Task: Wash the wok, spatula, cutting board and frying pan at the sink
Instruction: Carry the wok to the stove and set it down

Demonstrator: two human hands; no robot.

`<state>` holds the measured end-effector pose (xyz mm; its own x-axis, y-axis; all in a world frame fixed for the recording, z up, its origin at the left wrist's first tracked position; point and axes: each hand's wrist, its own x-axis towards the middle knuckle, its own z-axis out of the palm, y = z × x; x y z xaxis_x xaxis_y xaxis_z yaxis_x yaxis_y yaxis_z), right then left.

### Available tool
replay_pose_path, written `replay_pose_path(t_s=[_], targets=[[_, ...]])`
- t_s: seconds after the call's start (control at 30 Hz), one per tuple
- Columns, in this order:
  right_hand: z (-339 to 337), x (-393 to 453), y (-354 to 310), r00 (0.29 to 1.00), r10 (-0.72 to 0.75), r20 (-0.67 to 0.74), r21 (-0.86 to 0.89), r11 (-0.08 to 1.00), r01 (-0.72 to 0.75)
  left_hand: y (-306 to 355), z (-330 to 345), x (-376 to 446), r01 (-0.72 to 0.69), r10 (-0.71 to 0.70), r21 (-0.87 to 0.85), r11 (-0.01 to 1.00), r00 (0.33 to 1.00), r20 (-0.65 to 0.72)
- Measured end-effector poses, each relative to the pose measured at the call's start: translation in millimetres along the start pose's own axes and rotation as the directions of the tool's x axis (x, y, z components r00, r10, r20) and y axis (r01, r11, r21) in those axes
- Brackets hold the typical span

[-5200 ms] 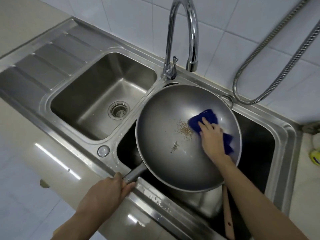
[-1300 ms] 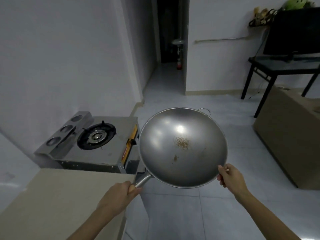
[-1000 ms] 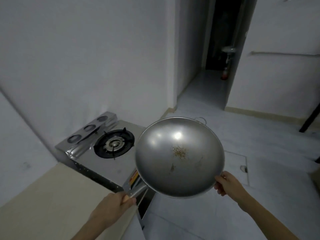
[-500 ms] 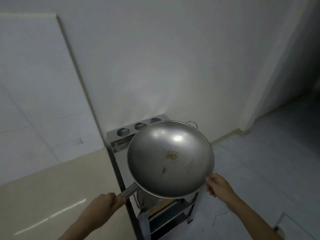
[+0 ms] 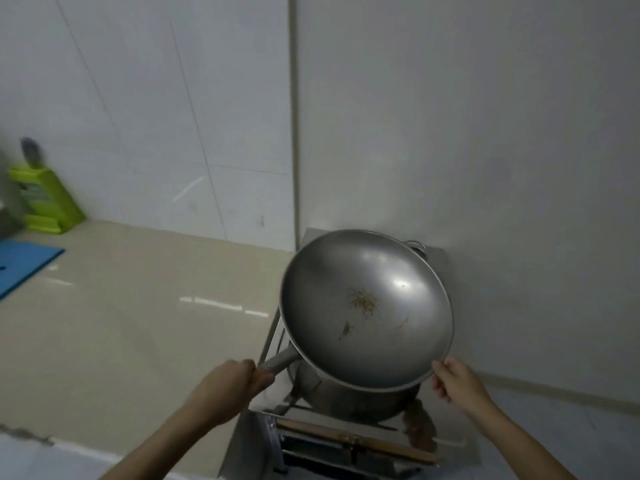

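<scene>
1. Left hand (image 5: 231, 386) is wrapped tight round the wok handle (image 5: 280, 362), fingers curled over the top of it, forearm coming in from the near left.
2. Right hand (image 5: 457, 381) is on the near right rim of the wok (image 5: 365, 308), fingers curled under the edge and thumb on the lip: a pinch on the rim, not a flat palm.
3. The wok is up in the air between the two hands, mouth tilted toward the camera, so the whole bowl shows.
4. Inside the bowl: a patch of brownish residue (image 5: 363, 302) near the middle and a smaller dark speck (image 5: 345, 329) nearer, to the left of it. A bright glint sits on the far right of the bowl.
5. A small loop handle (image 5: 415, 244) pokes up at the far rim.
6. Directly under the wok stands a metal stove (image 5: 346, 441), with something round and metal sitting on it, mostly hidden by the wok; what it is, I cannot tell.
7. A wooden strip (image 5: 356, 439) lies across the stove's near edge.
8. To the left stretches a beige counter (image 5: 138, 323), with a blue board (image 5: 20, 268) at its far left edge.
9. Behind the board, against the tiled wall (image 5: 156, 116), stands a green knife block (image 5: 45, 202) with a dark, blurred handle sticking out of the top.
</scene>
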<state>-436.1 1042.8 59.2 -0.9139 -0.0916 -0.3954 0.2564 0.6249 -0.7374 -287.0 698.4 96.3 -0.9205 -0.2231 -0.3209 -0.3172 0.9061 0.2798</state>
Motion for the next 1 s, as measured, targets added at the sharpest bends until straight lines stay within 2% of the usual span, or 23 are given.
replay_pose_path(t_s=[0.13,0.3,0.43,0.57,0.63,0.7,0.8,0.9,0.93,1.0], targets=[[-17.1,41.1,4.8,0.996,-0.039,0.075,-0.027,0.999,0.042,30.4,19.9,-11.9,0.115,-0.116,-0.034,0.993,0.993,-0.027],[-25.3,72.1,3.4,0.989,-0.073,0.127,0.021,0.997,0.071,63.0,32.8,-23.3,0.243,-0.252,-0.123,0.962,0.966,-0.06],[-19.5,83.7,5.7,0.994,-0.045,0.1,0.15,0.988,0.029,89.3,42.4,-25.1,0.316,-0.332,-0.195,0.928,0.942,-0.054],[-5.2,78.1,26.3,0.992,-0.014,0.124,0.195,0.981,-0.011,115.5,48.4,-23.8,0.354,-0.37,-0.232,0.906,0.929,-0.028],[-1.9,72.9,31.4,0.986,0.005,0.165,0.263,0.964,-0.049,129.8,51.3,-22.9,0.343,-0.346,-0.185,0.921,0.938,0.014],[-1.8,67.9,32.4,0.984,0.017,0.18,0.326,0.942,-0.076,143.3,55.0,-23.0,0.361,-0.357,-0.235,0.902,0.932,0.06],[-4.1,64.8,36.6,0.994,-0.006,0.111,0.359,0.933,-0.034,157.5,56.4,-22.2,0.435,-0.386,-0.383,0.815,0.9,0.201],[-9.2,71.8,37.1,1.0,-0.014,0.01,0.368,0.93,0.009,161.8,54.1,-21.6,0.534,-0.301,-0.553,0.64,0.836,0.458],[-12.4,75.9,35.6,1.0,0.001,-0.005,0.372,0.928,0.0,162.3,55.1,-20.5,0.533,-0.262,-0.574,0.621,0.832,0.489],[-19.4,83.2,31.9,1.0,0.023,-0.01,0.363,0.931,-0.018,166.2,57.9,-19.3,0.493,-0.215,-0.572,0.655,0.848,0.484]])
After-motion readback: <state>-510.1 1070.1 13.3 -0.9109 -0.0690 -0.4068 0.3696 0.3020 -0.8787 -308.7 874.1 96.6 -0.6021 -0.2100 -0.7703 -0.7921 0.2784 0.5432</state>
